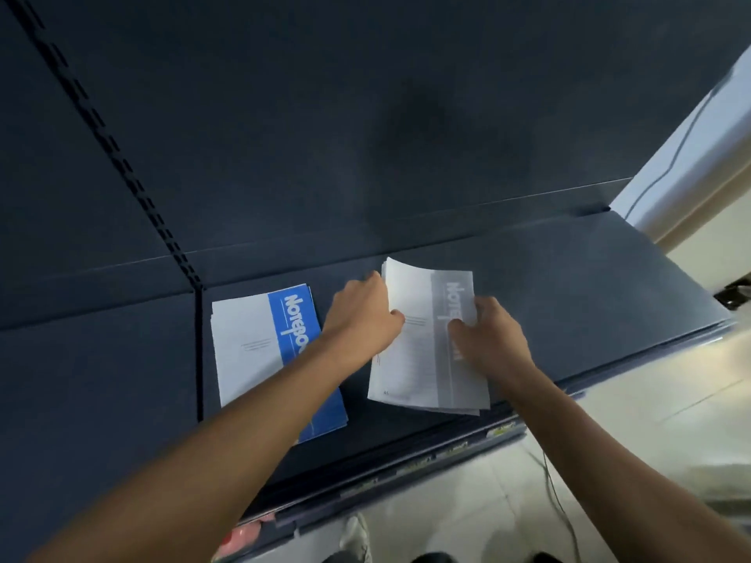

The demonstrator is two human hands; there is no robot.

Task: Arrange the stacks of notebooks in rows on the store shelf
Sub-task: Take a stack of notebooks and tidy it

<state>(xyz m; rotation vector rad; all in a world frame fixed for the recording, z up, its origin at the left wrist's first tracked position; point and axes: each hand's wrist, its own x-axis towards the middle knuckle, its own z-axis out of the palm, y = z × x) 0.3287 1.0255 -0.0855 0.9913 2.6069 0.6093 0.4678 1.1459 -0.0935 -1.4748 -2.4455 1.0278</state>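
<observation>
Grey-banded notebook stack (426,347) lies on dark shelf (569,286) near the blue stack (260,351), left hand (361,314) and right hand (487,339) each curled round a side edge; looks light, floppy, slide-prone, best squeezed by both long edges

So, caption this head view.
Left hand and right hand grip the grey stack beside the blue stack on the shelf.

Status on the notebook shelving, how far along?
Done: blue stack lies flat on the shelf. In hand: left hand and right hand grip the grey stack beside it, far corner curled up. Left: flatten and square it; no more stacks in view.
</observation>
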